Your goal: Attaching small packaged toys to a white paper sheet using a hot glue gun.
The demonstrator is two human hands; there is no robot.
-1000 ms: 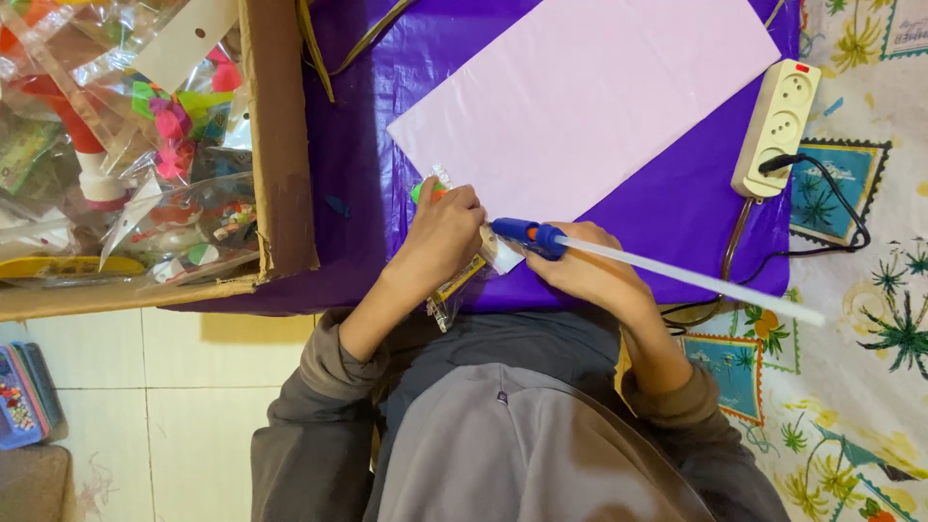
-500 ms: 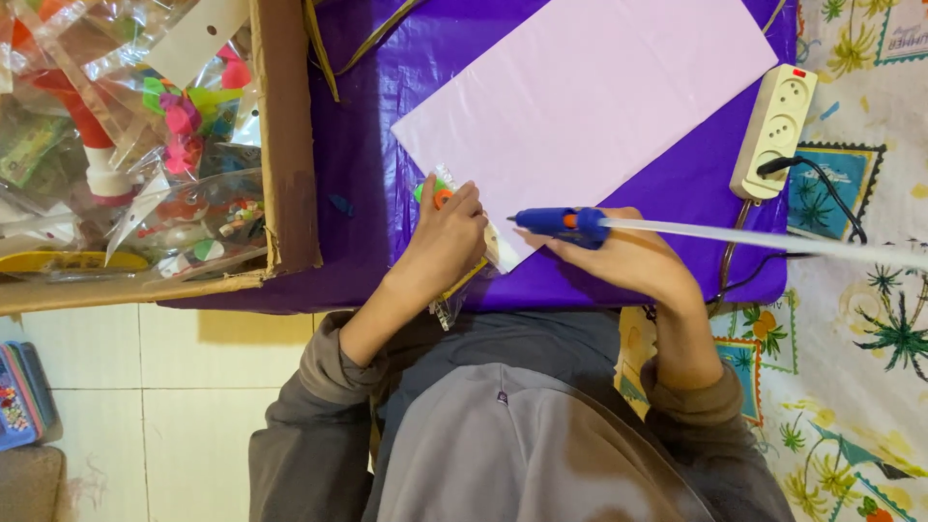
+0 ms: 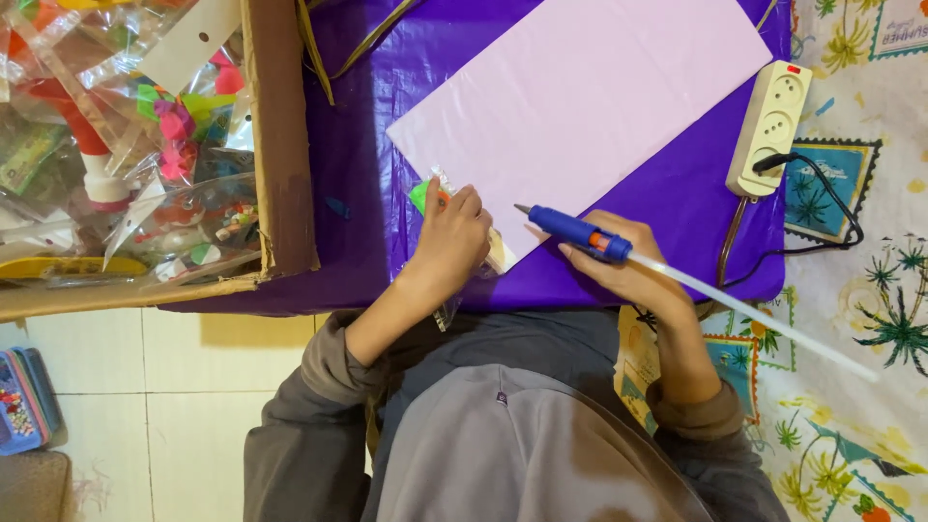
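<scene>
My right hand (image 3: 633, 275) grips a blue hot glue gun (image 3: 577, 232) with an orange trigger and a long white glue stick (image 3: 764, 317) trailing from its back. Its metal tip points left, just over the near edge of a pale pink sheet (image 3: 590, 97). My left hand (image 3: 452, 242) rests on the near left corner of that sheet and pinches a small clear plastic packet (image 3: 432, 193) with green and orange pieces inside. The sheet lies on a purple table cover (image 3: 358, 174). The two hands are a short gap apart.
A cardboard box (image 3: 280, 145) full of bagged craft supplies stands at the left. A cream power strip (image 3: 768, 126) with a black cable plugged in lies at the right edge, beside a patterned cloth (image 3: 870, 290). A blue case (image 3: 24, 401) sits on the tiled floor.
My right hand has carried the glue gun to the right, away from my left hand, and its tip has lifted off the packet. My left hand stays on the sheet's corner.
</scene>
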